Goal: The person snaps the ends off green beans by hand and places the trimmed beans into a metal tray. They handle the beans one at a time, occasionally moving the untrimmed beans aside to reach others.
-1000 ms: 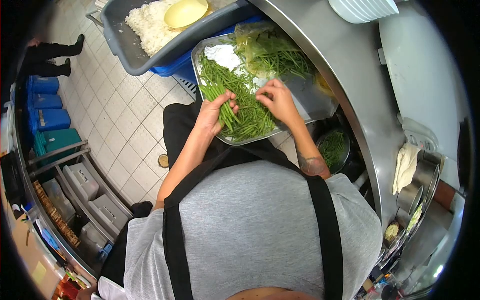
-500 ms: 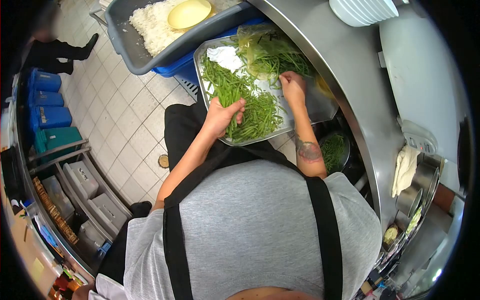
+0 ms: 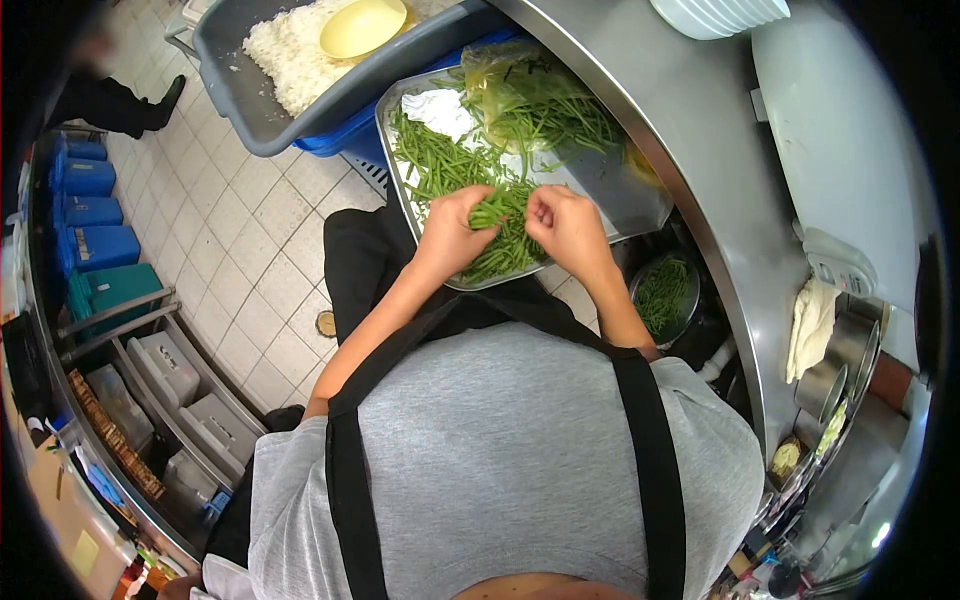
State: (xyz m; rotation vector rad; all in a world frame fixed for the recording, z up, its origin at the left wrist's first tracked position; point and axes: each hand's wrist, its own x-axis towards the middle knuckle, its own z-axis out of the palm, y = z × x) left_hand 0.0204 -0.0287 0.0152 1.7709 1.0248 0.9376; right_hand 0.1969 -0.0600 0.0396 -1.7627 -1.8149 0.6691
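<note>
My left hand [image 3: 455, 235] is closed around a bunch of green beans [image 3: 490, 213], low over the near end of a metal tray [image 3: 630, 195]. Just to its right is my right hand [image 3: 567, 230], its fingers pinched beside the bunch's tips; whatever may lie between them is hidden. More cut-looking green beans [image 3: 430, 155] are piled on the tray's left side, around crumpled white paper [image 3: 440, 112]. Long green beans [image 3: 575, 115] spill from a yellowish plastic bag [image 3: 500, 75] at the far side of the tray.
A grey tub [image 3: 230, 100] of white rice with a yellow bowl [image 3: 362, 27] stands beyond the tray. A steel counter [image 3: 690, 130] curves along the right. Below it sits a metal bowl [image 3: 665, 298] with green pieces. Another person's leg [image 3: 130, 105] shows at far left.
My right hand has come from the long beans by the bag down toward me, beside my left hand. My left hand has shifted slightly right and still grips its bunch.
</note>
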